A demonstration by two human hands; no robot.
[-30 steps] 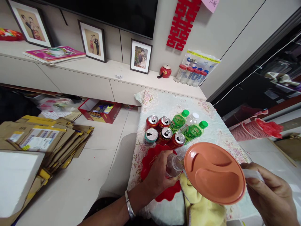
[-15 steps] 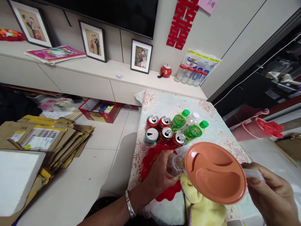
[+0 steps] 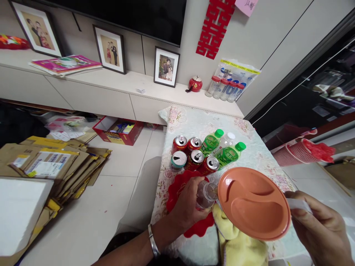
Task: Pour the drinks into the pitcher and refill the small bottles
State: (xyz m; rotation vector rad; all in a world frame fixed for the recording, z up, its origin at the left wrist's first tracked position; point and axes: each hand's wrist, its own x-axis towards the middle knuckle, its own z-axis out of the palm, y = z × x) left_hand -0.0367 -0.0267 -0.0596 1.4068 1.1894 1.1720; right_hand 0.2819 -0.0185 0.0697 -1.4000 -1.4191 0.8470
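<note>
My left hand (image 3: pixel 188 203) is closed round a clear plastic bottle (image 3: pixel 205 194), tilted with its neck against the left rim of an orange divided plate (image 3: pixel 263 218). The plate is raised above the table, its compartments facing me. At its right edge, my right hand (image 3: pixel 318 225) is closed, with a small white block-like piece (image 3: pixel 299 204) between thumb and fingers. Whether that piece is joined to the plate I cannot tell. Beneath my left hand lies a red scalloped mat (image 3: pixel 199 227). A yellow cloth (image 3: pixel 242 251) lies below the plate.
Several drink cans (image 3: pixel 195 157) and green-capped bottles (image 3: pixel 230 153) stand beyond my hands on the floral tablecloth (image 3: pixel 194 118). Lidded jars (image 3: pixel 222 88) and framed photos stand on the cabinet. Flattened cardboard (image 3: pixel 63 162) is stacked at left, a pink basket (image 3: pixel 291 153) at right.
</note>
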